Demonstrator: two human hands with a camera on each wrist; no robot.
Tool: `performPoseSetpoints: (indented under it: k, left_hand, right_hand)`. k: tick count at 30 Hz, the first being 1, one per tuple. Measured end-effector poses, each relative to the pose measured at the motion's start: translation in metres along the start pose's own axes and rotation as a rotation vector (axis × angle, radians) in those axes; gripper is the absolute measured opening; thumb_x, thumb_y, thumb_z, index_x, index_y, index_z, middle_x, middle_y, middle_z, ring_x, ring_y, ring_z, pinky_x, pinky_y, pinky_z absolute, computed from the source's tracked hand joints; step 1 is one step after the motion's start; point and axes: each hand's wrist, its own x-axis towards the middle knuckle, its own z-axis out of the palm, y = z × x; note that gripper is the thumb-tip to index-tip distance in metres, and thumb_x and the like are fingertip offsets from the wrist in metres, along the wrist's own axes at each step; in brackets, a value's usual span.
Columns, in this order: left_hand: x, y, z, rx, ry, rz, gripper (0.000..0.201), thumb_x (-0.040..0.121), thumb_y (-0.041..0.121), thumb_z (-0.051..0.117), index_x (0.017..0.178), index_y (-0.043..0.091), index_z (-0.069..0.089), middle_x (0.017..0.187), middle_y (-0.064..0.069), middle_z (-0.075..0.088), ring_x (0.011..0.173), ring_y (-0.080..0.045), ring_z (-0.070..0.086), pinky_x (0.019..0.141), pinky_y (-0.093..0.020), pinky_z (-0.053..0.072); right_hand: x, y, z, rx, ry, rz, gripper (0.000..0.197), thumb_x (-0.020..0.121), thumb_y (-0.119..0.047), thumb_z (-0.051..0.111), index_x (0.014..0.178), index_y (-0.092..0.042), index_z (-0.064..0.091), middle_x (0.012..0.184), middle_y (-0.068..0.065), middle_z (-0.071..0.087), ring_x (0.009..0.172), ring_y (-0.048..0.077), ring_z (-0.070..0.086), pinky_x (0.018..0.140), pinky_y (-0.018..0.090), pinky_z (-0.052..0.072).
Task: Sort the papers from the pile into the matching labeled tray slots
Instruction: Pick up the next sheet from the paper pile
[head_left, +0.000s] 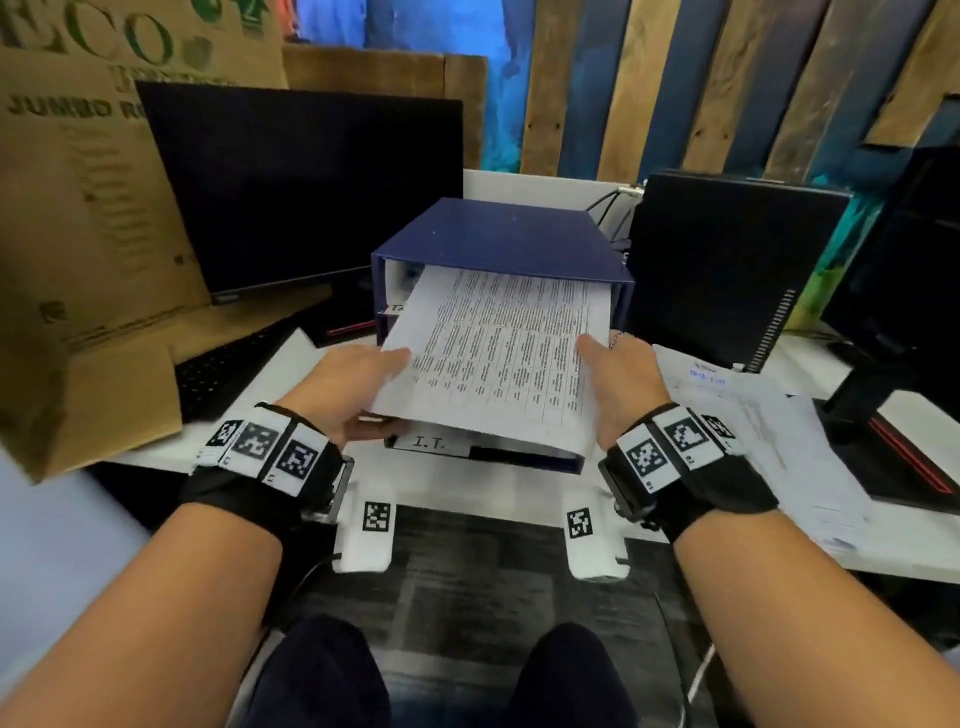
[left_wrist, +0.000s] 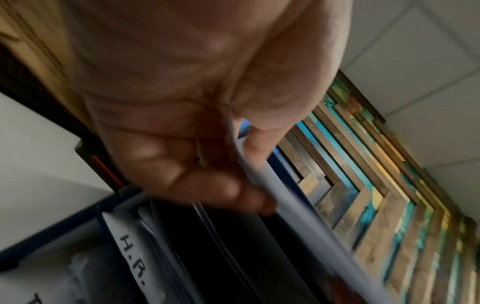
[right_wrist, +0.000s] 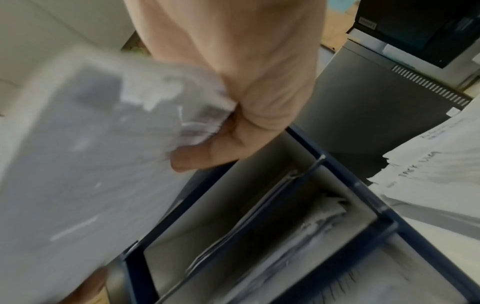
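A printed sheaf of papers with a table of text is held by both hands, its far edge inside the top slot of the dark blue paper tray. My left hand pinches its left edge, thumb on top. On the right edge my right hand pinches it the same way. The left wrist view shows fingers under the thin papers and a slot label "H.R.". In the right wrist view the papers are blurred above the tray slots. A lower slot carries the label "I.T.".
The pile of loose papers lies on the white desk to the right. A black monitor and keyboard stand left, by a cardboard box. A black computer case and a monitor stand are at the right.
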Motion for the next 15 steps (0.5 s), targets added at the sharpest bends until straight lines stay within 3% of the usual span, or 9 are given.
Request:
performPoseSetpoints:
  k: [2, 4, 6, 7, 9, 13, 15]
  left_hand:
    - [-0.001, -0.003, 0.006, -0.01, -0.002, 0.038, 0.018, 0.1, 0.025, 0.052, 0.106, 0.015, 0.065, 0.092, -0.005, 0.071, 0.052, -0.012, 0.054, 0.042, -0.021, 0.041]
    - [0.009, -0.002, 0.011, -0.032, 0.083, 0.141, 0.021, 0.099, 0.021, 0.049, 0.097, 0.006, 0.064, 0.078, -0.011, 0.06, 0.042, -0.013, 0.039, 0.043, -0.02, 0.028]
    - [0.019, 0.008, 0.02, -0.045, 0.192, 0.221, 0.021, 0.094, 0.016, 0.05, 0.078, 0.006, 0.058, 0.066, -0.012, 0.048, 0.04, -0.018, 0.036, 0.046, -0.024, 0.028]
    - [0.024, 0.012, 0.025, -0.029, 0.245, 0.255, 0.021, 0.09, 0.016, 0.052, 0.072, 0.007, 0.055, 0.062, -0.012, 0.045, 0.043, -0.02, 0.038, 0.048, -0.028, 0.03]
    - [0.035, 0.02, 0.034, -0.014, 0.34, 0.288, 0.022, 0.084, 0.018, 0.053, 0.065, 0.007, 0.052, 0.058, -0.012, 0.043, 0.049, -0.022, 0.042, 0.053, -0.032, 0.034]
    - [0.04, 0.038, 0.048, -0.183, 0.507, 0.244, 0.027, 0.089, 0.024, 0.053, 0.067, 0.007, 0.051, 0.052, -0.01, 0.05, 0.037, -0.023, 0.046, 0.049, -0.027, 0.037]
    - [0.031, 0.038, 0.048, -0.051, 0.623, 0.382, 0.026, 0.093, 0.026, 0.054, 0.07, 0.014, 0.052, 0.061, -0.002, 0.051, 0.053, -0.019, 0.05, 0.057, -0.026, 0.036]
  right_hand:
    - [0.007, -0.013, 0.002, -0.04, 0.029, -0.028, 0.022, 0.096, -0.017, 0.058, 0.075, -0.013, 0.06, 0.079, 0.002, 0.069, 0.082, 0.026, 0.069, 0.08, 0.039, 0.058]
    - [0.005, -0.021, 0.0, -0.058, 0.018, 0.002, 0.021, 0.095, -0.017, 0.059, 0.073, -0.013, 0.058, 0.072, 0.005, 0.064, 0.066, 0.026, 0.062, 0.064, 0.037, 0.055]
    - [-0.003, -0.021, -0.003, -0.031, -0.014, 0.085, 0.014, 0.094, -0.014, 0.057, 0.083, -0.009, 0.063, 0.07, 0.012, 0.067, 0.046, 0.02, 0.052, 0.045, 0.026, 0.043]
    - [-0.006, -0.017, -0.004, -0.036, -0.018, 0.116, 0.013, 0.094, -0.012, 0.056, 0.085, -0.008, 0.062, 0.068, 0.013, 0.067, 0.042, 0.017, 0.047, 0.042, 0.022, 0.036]
    - [-0.006, -0.009, -0.002, -0.01, 0.018, 0.102, 0.01, 0.092, -0.004, 0.053, 0.084, -0.008, 0.057, 0.067, 0.013, 0.066, 0.042, 0.014, 0.042, 0.04, 0.02, 0.029]
    - [0.015, -0.008, 0.011, 0.118, 0.16, 0.058, 0.021, 0.09, 0.005, 0.051, 0.106, -0.008, 0.05, 0.067, 0.015, 0.069, 0.041, 0.012, 0.049, 0.038, 0.021, 0.035]
    - [0.029, -0.013, 0.018, 0.156, 0.201, 0.073, 0.028, 0.09, 0.006, 0.05, 0.115, -0.007, 0.051, 0.07, 0.018, 0.071, 0.04, 0.013, 0.052, 0.04, 0.022, 0.039]
